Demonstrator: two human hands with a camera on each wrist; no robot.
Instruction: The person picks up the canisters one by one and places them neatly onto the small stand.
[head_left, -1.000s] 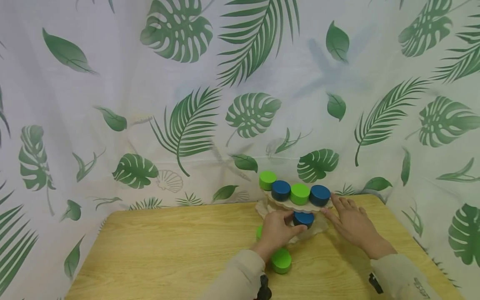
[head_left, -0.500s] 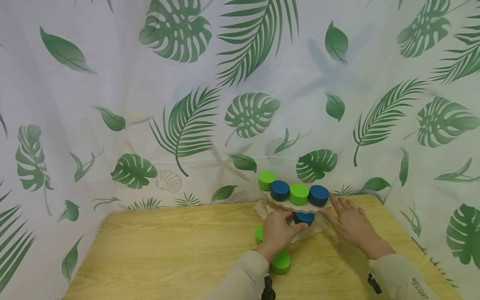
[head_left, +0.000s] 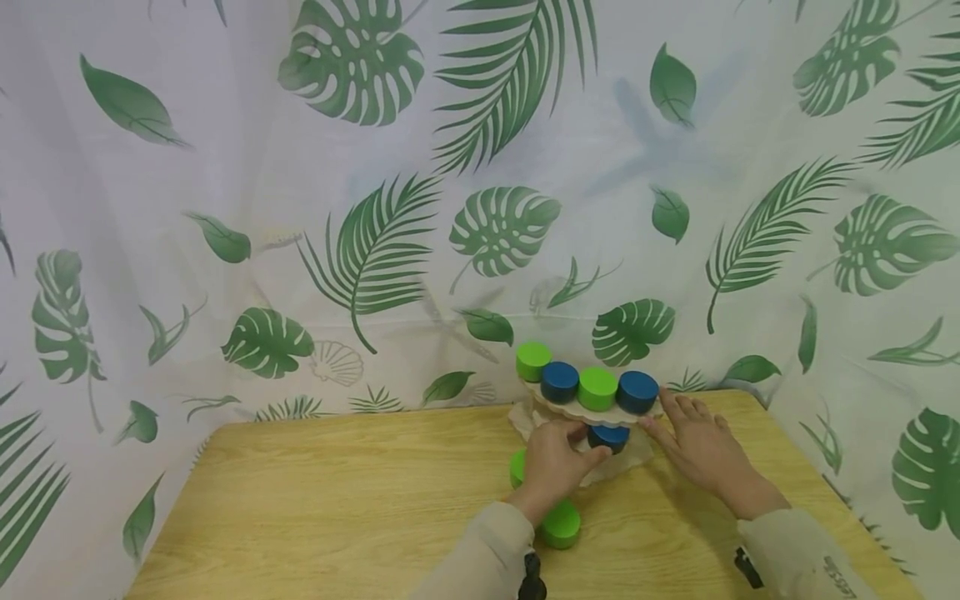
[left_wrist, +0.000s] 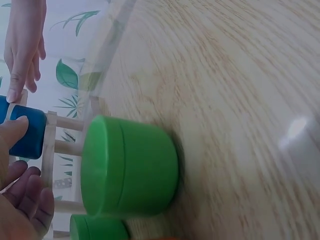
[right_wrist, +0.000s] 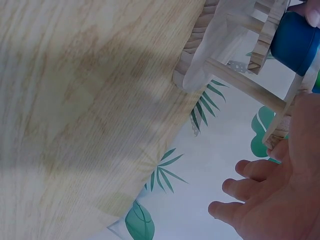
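Note:
A small tiered wooden rack [head_left: 641, 450] with wavy-edged boards stands at the table's back right. Green jars [head_left: 597, 389] and blue jars [head_left: 638, 392] alternate along its top board. My left hand [head_left: 555, 467] grips another blue jar [left_wrist: 31, 132] below that board, thumb pressed on its side and fingers curled beyond it. My right hand [head_left: 708, 454] pinches the right end of the top board between thumb and index finger; its other fingers [right_wrist: 227, 212] are spread loosely. Two green jars, a nearer one [head_left: 561, 525] and a partly hidden one [head_left: 517, 469], sit on the table near my left forearm.
The wood-grain table [head_left: 337, 492] stretches left of the rack. A white curtain [head_left: 405, 283] printed with green leaves hangs close behind the rack and along the sides. My left sleeve [head_left: 480, 550] passes close to the nearer green jar.
The view has shifted very slightly. Both hands keep their hold on the blue jar and the rack, with almost no movement of the jars.

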